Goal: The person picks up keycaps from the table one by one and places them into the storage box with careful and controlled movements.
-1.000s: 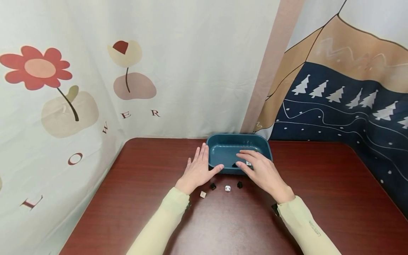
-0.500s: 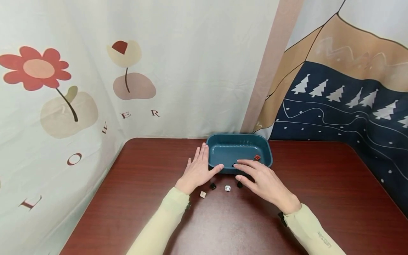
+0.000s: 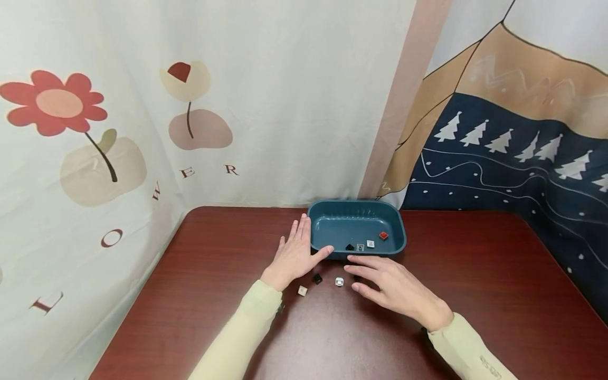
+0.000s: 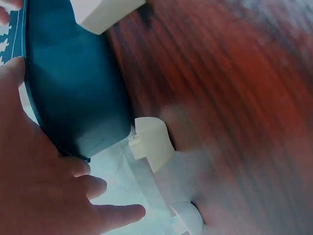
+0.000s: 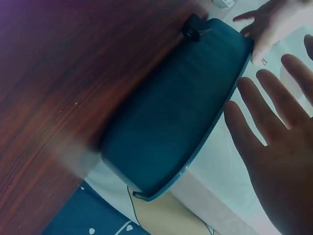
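Observation:
My left hand (image 3: 296, 256) rests with straight fingers against the left end of a blue plastic basin (image 3: 328, 228), its thumb along the front rim. Just in front of the basin hovers my right hand (image 3: 396, 287), fingers spread and holding nothing. Beneath its fingertips a black keycap is mostly hidden in the head view; a black keycap (image 5: 193, 27) shows by the basin's side in the right wrist view. A white keycap (image 3: 339, 282), another black keycap (image 3: 317, 278) and a cream keycap (image 3: 302, 291) lie on the table between the hands.
Inside the basin, along its front and right, lie a red keycap (image 3: 383, 236), a white one, a greyish one and a black one. The dark red table (image 3: 228, 264) meets a printed curtain (image 3: 285, 105) at its back edge.
My right hand has drawn back from over the basin toward the table in front, uncovering the keycaps inside and covering the black one outside. My left hand has stayed put.

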